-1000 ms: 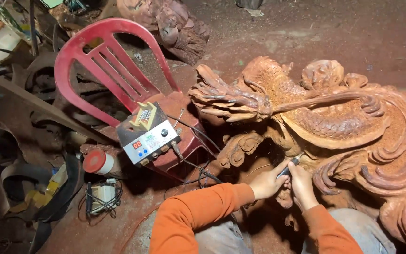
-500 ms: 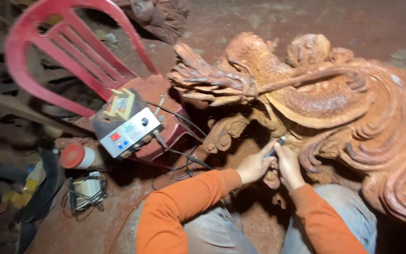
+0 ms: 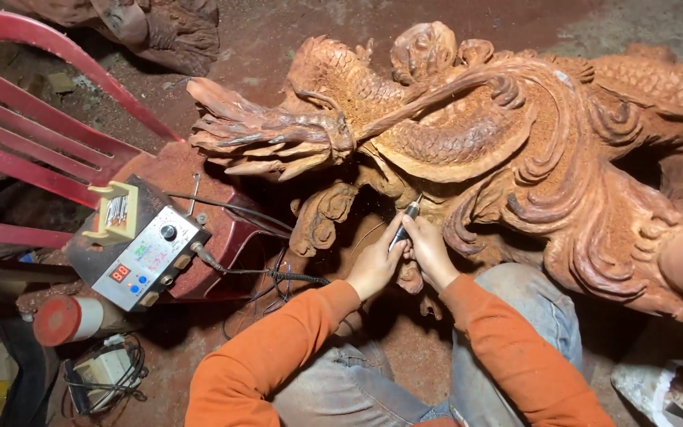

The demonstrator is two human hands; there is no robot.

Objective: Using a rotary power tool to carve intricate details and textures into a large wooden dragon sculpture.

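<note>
The view has closed in; both hands, left hand (image 3: 375,265) and right hand (image 3: 430,251), wrapped tight round the rotary handpiece (image 3: 403,222), should steady against the wooden dragon carving (image 3: 515,150).

Carved wooden dragon (image 3: 515,150) lies on the ground (image 3: 294,39), spanning centre to right edge. Both hands meet at its lower middle: left hand (image 3: 375,265) just left of right hand (image 3: 430,255), touching, a rotary handpiece (image 3: 405,223) between them, tip against the carving. Chair (image 3: 57,150) to the left, near the dragon's claws. Control box (image 3: 148,257) on the chair seat; bit holder (image 3: 118,212) on the box's far-left corner. Cable (image 3: 278,275) runs from box toward hands. Capped can (image 3: 69,320) below the chair, small boxed unit (image 3: 104,375) beneath that, at lower left.
</note>
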